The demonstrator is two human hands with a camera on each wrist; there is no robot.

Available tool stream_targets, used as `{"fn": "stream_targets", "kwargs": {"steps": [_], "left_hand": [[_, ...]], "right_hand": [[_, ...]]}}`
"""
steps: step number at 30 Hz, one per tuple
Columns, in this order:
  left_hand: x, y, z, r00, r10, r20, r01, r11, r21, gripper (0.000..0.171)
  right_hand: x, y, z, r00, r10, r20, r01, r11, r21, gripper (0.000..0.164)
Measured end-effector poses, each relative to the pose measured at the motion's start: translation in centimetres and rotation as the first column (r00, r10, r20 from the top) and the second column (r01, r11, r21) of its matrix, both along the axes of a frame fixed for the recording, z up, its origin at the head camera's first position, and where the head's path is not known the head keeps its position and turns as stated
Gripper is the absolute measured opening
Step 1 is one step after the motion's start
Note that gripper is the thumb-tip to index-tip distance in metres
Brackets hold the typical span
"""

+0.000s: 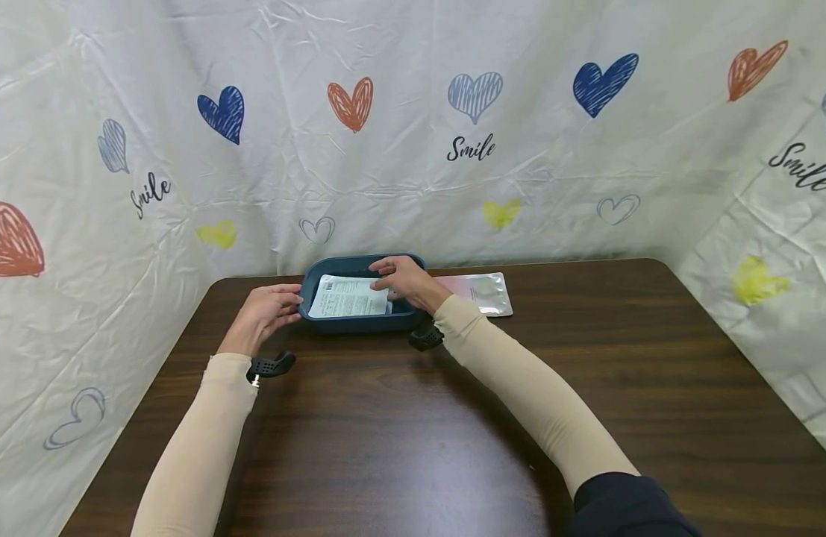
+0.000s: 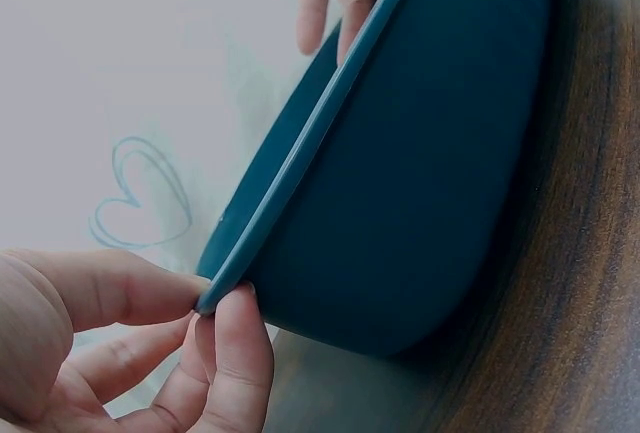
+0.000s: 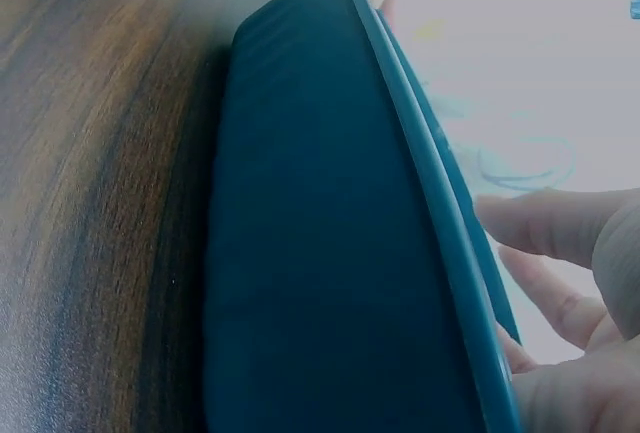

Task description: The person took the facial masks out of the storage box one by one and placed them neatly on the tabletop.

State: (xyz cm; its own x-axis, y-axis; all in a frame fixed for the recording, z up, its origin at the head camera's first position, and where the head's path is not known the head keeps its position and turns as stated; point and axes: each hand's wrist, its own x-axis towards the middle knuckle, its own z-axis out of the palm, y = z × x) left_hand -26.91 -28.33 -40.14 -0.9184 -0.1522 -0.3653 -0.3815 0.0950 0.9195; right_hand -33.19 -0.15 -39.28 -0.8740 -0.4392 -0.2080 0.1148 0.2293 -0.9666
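Observation:
A dark blue plastic basin (image 1: pixel 359 325) stands at the far edge of the table. Inside it lies a white flat sachet (image 1: pixel 345 297) covered in small print. My left hand (image 1: pixel 263 312) pinches the basin's left end by the rim, thumb and fingers on either side of it in the left wrist view. Over the basin's right half reaches my right hand (image 1: pixel 409 282), its fingers spread apart beside the sachet, with nothing visibly gripped. On the table just right of the basin rests a silver and pink sachet (image 1: pixel 489 291), partly covered by the right hand and wrist.
The dark wooden table (image 1: pixel 386 432) extends in front of the basin and to both sides. Behind it hangs a white cloth (image 1: pixel 399 179) printed with hearts and words. A black wrist camera (image 1: pixel 271 365) is strapped to the left wrist.

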Motion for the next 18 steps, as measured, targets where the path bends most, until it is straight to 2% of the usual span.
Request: {"fn": "stream_targets", "kwargs": {"steps": [12,15,18], "left_hand": [[0.15,-0.05,0.08,1.0,-0.007,-0.003,0.007,1.0,0.013,0.047],[0.15,-0.03,0.1,1.0,-0.012,-0.002,0.012,1.0,0.014,0.047],[0.12,0.01,0.18,1.0,-0.012,0.001,0.012,1.0,0.011,0.047]], "right_hand": [[-0.01,0.23,0.04,0.996,-0.083,-0.044,0.079,0.994,-0.08,0.044],[-0.05,0.24,0.12,0.994,-0.102,-0.041,0.098,0.99,-0.098,0.048],[-0.09,0.22,0.21,0.994,-0.112,0.0,0.111,0.985,-0.135,0.059]]}}
